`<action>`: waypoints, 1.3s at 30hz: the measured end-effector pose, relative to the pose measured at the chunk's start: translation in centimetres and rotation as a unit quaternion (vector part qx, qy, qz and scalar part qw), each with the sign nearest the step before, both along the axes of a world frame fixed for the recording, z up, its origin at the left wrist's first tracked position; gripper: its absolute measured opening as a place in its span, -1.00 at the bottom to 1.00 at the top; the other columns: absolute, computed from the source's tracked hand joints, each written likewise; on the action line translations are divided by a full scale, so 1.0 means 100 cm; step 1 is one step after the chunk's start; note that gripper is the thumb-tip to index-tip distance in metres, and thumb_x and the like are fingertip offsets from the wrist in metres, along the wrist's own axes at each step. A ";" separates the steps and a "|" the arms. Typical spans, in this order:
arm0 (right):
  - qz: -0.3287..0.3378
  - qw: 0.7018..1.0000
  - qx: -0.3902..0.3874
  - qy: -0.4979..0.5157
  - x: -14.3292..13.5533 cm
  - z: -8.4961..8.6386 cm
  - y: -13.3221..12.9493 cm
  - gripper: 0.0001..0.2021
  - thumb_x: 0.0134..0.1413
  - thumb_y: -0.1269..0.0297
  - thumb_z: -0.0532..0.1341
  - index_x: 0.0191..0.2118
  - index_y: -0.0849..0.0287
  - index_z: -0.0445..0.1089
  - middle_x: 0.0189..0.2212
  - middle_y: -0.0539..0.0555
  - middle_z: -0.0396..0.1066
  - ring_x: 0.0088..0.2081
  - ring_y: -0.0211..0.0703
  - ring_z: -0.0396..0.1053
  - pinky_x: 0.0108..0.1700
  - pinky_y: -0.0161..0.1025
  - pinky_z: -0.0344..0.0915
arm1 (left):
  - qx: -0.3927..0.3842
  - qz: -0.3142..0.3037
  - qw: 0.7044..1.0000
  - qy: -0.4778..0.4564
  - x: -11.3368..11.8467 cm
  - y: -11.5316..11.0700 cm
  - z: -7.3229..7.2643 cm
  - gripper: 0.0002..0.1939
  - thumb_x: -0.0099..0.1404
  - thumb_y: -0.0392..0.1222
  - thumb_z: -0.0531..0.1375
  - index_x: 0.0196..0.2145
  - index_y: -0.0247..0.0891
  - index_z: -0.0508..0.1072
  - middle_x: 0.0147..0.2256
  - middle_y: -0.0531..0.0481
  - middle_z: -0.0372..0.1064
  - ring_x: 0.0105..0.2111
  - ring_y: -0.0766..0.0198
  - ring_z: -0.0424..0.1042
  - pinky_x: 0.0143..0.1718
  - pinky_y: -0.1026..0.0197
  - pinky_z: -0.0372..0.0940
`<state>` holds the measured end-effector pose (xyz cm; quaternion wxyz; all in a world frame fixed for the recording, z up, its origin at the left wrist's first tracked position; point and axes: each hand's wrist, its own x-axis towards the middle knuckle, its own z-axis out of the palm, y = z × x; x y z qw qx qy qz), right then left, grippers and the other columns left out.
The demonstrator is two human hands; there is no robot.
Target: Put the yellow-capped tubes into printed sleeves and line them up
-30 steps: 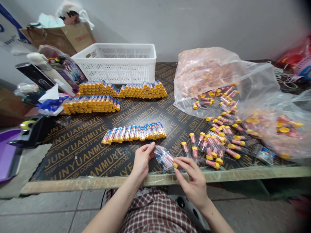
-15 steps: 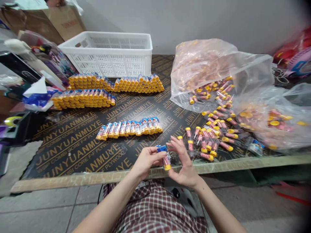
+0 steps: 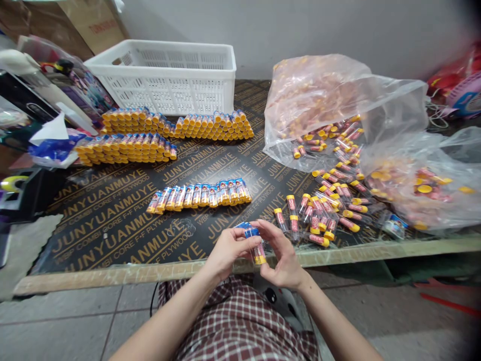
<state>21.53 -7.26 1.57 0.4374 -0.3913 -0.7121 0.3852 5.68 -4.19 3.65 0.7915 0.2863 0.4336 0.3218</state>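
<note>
Just over the table's front edge, my left hand (image 3: 228,249) pinches a small clear tube (image 3: 258,253) with a yellow cap at its lower end and pink contents. A blue label or sleeve covers its upper part. My right hand (image 3: 281,255) curves around the same tube, its fingers at the blue end and its thumb near the yellow cap. Behind the hands lies a row of blue-labelled tubes (image 3: 201,195), side by side. Loose tubes without blue labels (image 3: 319,215) lie scattered to the right of my right hand.
Stacked blue-labelled tubes (image 3: 214,125) stand before a white plastic basket (image 3: 161,85). Two clear bags (image 3: 319,85) with more tubes lie at the right. Bottles and a tissue pack (image 3: 56,145) crowd the left side. A wooden edge (image 3: 150,271) borders the dark tabletop.
My right hand has closed in on the tube; its fingers were spread apart beside it before. My left hand still holds the tube. The view has shifted slightly.
</note>
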 end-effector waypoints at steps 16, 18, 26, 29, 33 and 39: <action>-0.016 1.000 -0.011 0.018 0.004 0.005 0.009 -0.13 -0.11 0.44 0.20 0.31 -0.02 -0.24 0.31 0.14 -0.16 0.21 0.05 0.11 0.21 0.07 0.12 | 0.110 0.064 0.983 0.129 -0.018 0.026 0.009 -0.60 -0.13 -0.01 0.38 -0.43 -0.36 0.44 -0.58 0.05 0.38 -0.60 0.36 0.32 -0.50 0.30 0.22; -0.061 0.998 -0.003 0.012 0.013 0.004 0.013 -0.15 -0.04 0.38 0.21 0.31 -0.05 -0.25 0.31 0.13 -0.17 0.21 0.05 0.10 0.22 0.11 0.09 | 0.204 0.127 0.939 0.244 -0.034 0.051 0.014 -0.54 -0.14 0.02 0.38 -0.34 -0.31 0.41 -0.65 0.14 0.30 -0.64 0.36 0.29 -0.54 0.31 0.18; -0.180 0.979 0.043 -0.087 0.029 0.005 0.022 -0.38 0.04 0.30 0.22 0.23 -0.01 0.05 0.19 0.13 0.11 0.16 0.03 0.17 0.16 0.06 0.18 | 0.354 0.038 0.699 0.620 -0.057 0.122 0.016 -0.51 0.04 0.21 0.23 -0.22 -0.21 0.41 -0.56 0.01 0.36 -0.44 0.13 0.41 -0.38 0.22 0.18; -0.214 0.961 0.086 -0.152 0.035 0.006 0.025 -0.50 0.06 0.29 0.21 0.15 0.03 0.18 0.12 0.14 0.20 0.18 0.02 0.14 0.18 0.05 0.13 | 0.373 0.051 0.658 0.652 -0.052 0.114 0.018 -0.51 0.17 0.20 0.12 -0.13 -0.23 0.40 -0.54 -0.02 0.38 -0.42 0.12 0.41 -0.36 0.22 0.15; -0.280 0.923 0.112 -0.241 0.048 -0.005 0.033 -0.68 0.11 0.25 0.17 0.01 0.11 0.34 -0.12 0.15 0.40 -0.06 0.01 0.32 0.02 0.01 0.25 | 0.407 0.034 0.691 0.597 -0.043 0.079 0.012 -0.66 0.26 0.09 0.07 -0.34 -0.22 0.46 -0.51 0.00 0.39 -0.46 0.23 0.36 -0.38 0.25 0.11; -0.270 0.870 0.098 -0.400 0.051 -0.021 0.047 -0.60 0.02 0.12 0.23 -0.03 0.18 0.38 -0.32 0.19 0.45 -0.24 0.09 0.28 -0.16 0.01 0.25 | 0.349 -0.125 0.733 0.570 -0.024 0.036 -0.026 -0.85 0.09 -0.10 0.27 -0.47 -0.22 0.43 -0.44 0.01 0.39 -0.42 0.24 0.34 -0.41 0.25 0.07</action>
